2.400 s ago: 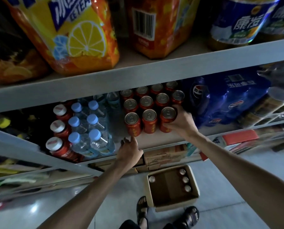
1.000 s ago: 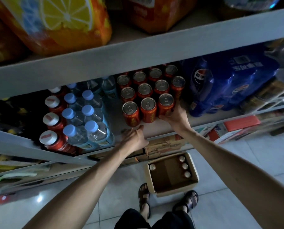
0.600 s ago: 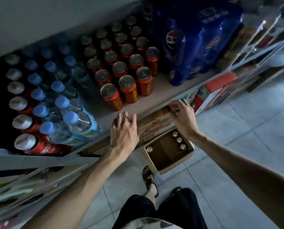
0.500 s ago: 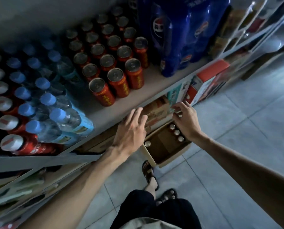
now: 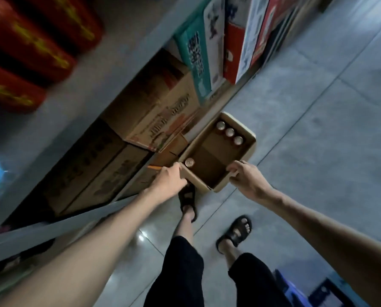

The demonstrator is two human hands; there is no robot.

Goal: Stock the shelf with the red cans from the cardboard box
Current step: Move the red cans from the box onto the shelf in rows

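Observation:
The open cardboard box [image 5: 245, 129] stands on the tiled floor in front of the shelf. Three cans [image 5: 229, 132] with silver tops stand in a row along its far side, and a single can [image 5: 189, 162] stands in its near left corner. My left hand [image 5: 169, 180] grips the box's left wall, right beside that single can. My right hand [image 5: 247, 180] pinches the rim of the right wall. Blurred red cans [image 5: 29, 52] stand on the shelf board at the upper left.
Closed cardboard cartons [image 5: 154, 107] fill the bottom shelf behind the box, with teal and red packs [image 5: 196, 56] further along. My sandalled feet [image 5: 236, 233] stand just short of the box. A blue crate [image 5: 307, 291] is at the lower right.
My right hand let go of the front can on the shelf. I bent down, and both hands dropped from the shelf edge to the box on the floor and took hold of its walls.

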